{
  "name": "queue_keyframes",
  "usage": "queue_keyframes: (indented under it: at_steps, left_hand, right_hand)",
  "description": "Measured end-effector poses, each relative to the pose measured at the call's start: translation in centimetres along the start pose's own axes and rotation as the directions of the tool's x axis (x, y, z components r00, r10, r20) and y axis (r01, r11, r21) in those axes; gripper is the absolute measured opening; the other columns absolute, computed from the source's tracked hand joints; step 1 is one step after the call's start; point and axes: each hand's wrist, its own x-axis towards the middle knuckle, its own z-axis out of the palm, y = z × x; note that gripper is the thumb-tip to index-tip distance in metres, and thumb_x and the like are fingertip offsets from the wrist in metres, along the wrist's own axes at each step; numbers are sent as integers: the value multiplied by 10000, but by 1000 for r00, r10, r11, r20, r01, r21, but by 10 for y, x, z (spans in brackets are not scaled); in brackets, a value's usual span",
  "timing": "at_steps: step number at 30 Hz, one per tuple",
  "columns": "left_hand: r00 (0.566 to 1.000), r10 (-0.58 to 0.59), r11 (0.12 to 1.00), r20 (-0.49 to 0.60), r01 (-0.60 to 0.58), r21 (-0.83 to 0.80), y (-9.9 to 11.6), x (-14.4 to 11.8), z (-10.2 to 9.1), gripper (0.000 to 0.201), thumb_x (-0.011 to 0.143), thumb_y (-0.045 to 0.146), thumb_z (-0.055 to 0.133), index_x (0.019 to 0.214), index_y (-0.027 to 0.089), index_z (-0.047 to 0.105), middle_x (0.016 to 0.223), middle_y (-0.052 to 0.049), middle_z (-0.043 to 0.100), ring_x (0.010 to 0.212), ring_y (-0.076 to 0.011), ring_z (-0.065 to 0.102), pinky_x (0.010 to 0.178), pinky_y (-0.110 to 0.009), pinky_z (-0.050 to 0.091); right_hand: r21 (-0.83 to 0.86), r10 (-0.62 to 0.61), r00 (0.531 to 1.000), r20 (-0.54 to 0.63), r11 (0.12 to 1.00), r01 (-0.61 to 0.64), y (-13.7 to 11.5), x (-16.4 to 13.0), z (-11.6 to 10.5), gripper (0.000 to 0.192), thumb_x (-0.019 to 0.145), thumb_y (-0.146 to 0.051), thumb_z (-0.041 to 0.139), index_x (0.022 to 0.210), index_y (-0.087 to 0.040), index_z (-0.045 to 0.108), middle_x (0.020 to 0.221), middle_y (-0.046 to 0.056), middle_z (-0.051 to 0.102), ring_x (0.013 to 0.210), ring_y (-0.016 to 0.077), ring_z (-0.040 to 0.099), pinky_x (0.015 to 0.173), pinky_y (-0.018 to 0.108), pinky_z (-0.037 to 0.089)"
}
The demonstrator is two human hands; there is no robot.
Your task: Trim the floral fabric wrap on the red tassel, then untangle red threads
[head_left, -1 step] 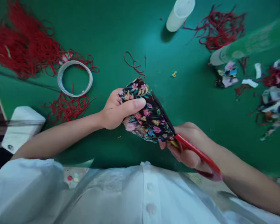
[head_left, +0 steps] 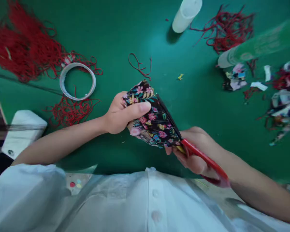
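At frame centre, the floral fabric (head_left: pixel 152 119) is gripped by the left hand (head_left: pixel 119 114); red-handled scissors (head_left: pixel 198 154) are clasped by the right hand (head_left: pixel 195 151) along its edge.

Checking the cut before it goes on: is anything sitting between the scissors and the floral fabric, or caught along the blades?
Nothing visible does. The red-handled scissors in the right hand lie with their dark blades directly along the edge of the black floral fabric piece, which the left hand pinches at its far end, thumb clear of the blades.
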Motion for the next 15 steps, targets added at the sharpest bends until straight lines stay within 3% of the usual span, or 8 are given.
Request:
queue_keyframes:
  at_steps: [4,9,12,15]
  left_hand:
    - [999,-26,999,19,26,-20,-1,-1,-1,443,863,434,638,567,128,515,465,28,518,346,-42,475,350,-149,396]
    - [999,-41,999,-26,41,3,-5,-2,-5,383,839,469,656,642,150,576,572,15,548,497,-70,537,478,-208,454]
    - [1000,-25,1000,-17,25,-13,-10,-4,-7,351,830,465,664,666,160,602,619,8,589,525,-86,553,489,-231,462]
    - [1000,-11,1000,28,12,-27,-12,-4,-10,339,858,449,632,673,166,608,595,12,593,495,-88,544,446,-225,437]
  right_hand:
    - [63,30,999,17,998,-31,0,1,0,641,777,-821,468,737,-191,585,488,-80,451,399,44,360,372,192,268]
    - [116,146,988,51,982,-151,1,-3,0,636,754,-822,503,807,-200,622,508,-66,491,441,80,433,416,220,336]
    - [130,180,982,51,974,-185,-1,-2,1,757,677,-915,418,798,-192,611,501,-61,477,437,93,436,404,242,343]
    - [83,137,989,53,987,-141,-4,1,1,789,698,-928,335,808,-187,583,497,-61,454,461,104,464,422,245,367]
